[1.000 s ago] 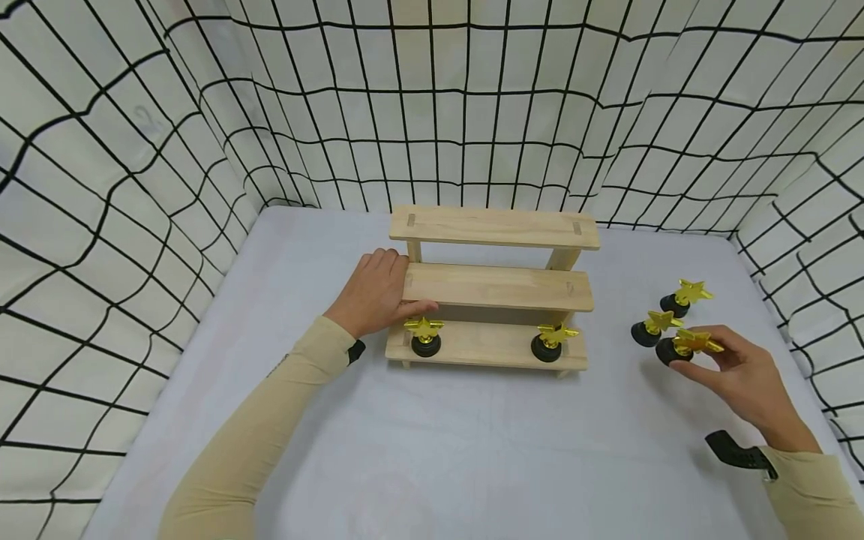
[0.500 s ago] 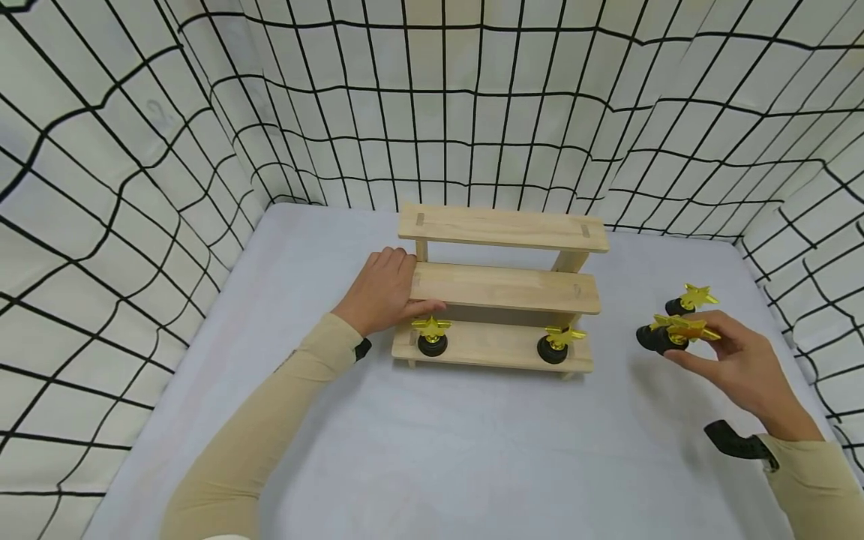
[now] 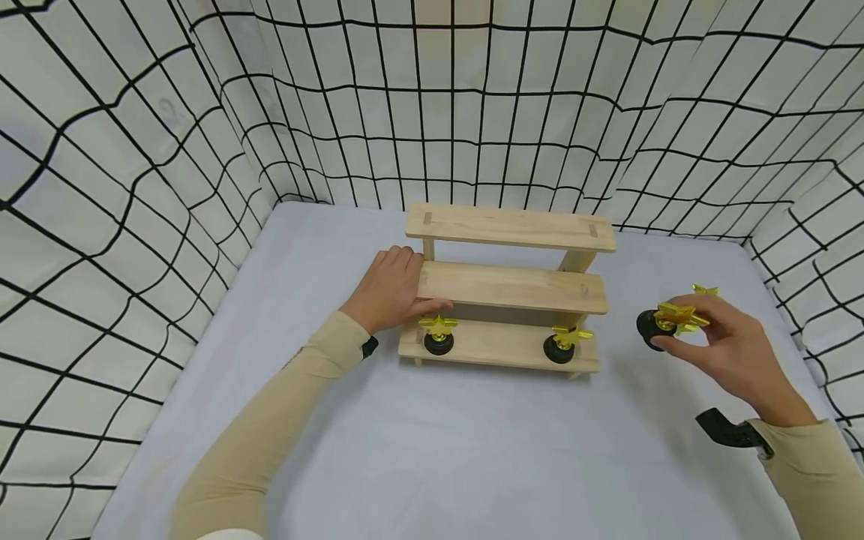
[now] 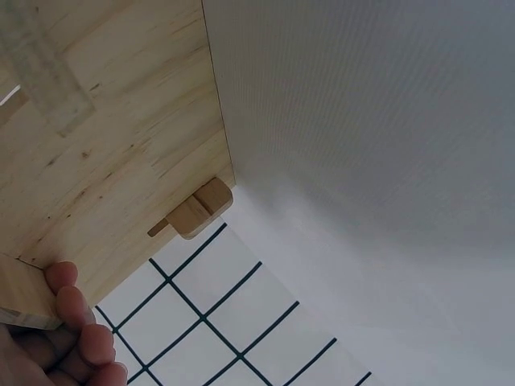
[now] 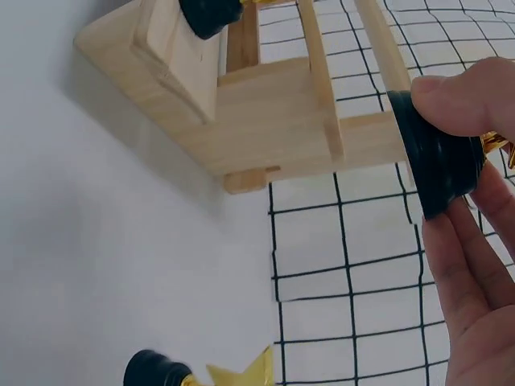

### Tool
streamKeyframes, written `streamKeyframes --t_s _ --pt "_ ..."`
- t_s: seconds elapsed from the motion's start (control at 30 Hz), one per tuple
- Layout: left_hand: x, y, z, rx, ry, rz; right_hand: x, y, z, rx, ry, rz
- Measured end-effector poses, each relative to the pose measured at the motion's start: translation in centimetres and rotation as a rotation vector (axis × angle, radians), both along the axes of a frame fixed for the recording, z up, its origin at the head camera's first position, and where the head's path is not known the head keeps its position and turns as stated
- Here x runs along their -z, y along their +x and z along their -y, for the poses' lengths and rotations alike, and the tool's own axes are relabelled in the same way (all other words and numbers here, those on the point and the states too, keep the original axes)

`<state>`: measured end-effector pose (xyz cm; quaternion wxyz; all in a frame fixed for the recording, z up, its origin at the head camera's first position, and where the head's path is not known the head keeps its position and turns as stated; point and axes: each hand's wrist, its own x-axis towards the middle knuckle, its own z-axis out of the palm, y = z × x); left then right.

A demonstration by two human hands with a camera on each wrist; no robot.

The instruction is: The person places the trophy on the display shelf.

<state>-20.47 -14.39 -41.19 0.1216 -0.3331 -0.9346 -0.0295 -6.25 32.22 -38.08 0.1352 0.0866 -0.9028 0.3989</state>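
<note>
A three-tier wooden shelf stand [image 3: 513, 285] stands on the white table. My left hand [image 3: 388, 291] grips the left end of its middle tier; in the left wrist view the fingers [image 4: 74, 307] curl around the wood's edge. At the right, my right hand [image 3: 736, 349] holds a gold star trophy [image 3: 680, 316], with thumb and fingers pinching its round black base [image 5: 438, 165]. On the bottom tier stand two similar trophies, one at the left [image 3: 439, 341] and one at the right [image 3: 560, 349].
Another star trophy [image 3: 706, 289] is mostly hidden behind the right hand; a trophy base [image 5: 154, 370] shows low in the right wrist view. Black grid netting [image 3: 472, 112] over pale walls encloses the table's back and sides.
My right hand has lifted the star trophy and moved it slightly up and left, covering the trophies behind it. My left hand keeps its grip on the stand. The head view has shifted slightly.
</note>
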Motion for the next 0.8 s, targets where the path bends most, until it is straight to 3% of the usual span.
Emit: streamKeyframes --t_s 0.4,0.8 --pt "-0.1 0.2 -0.1 -0.032 -0.016 0.024 -2.2 -1.2 2.4 -0.038 0.031 -0.005" --pt "0.0 0.1 -0.1 -0.015 -0.017 0.001 -3.9 -3.0 4.7 -0.135 0.000 -0.097"
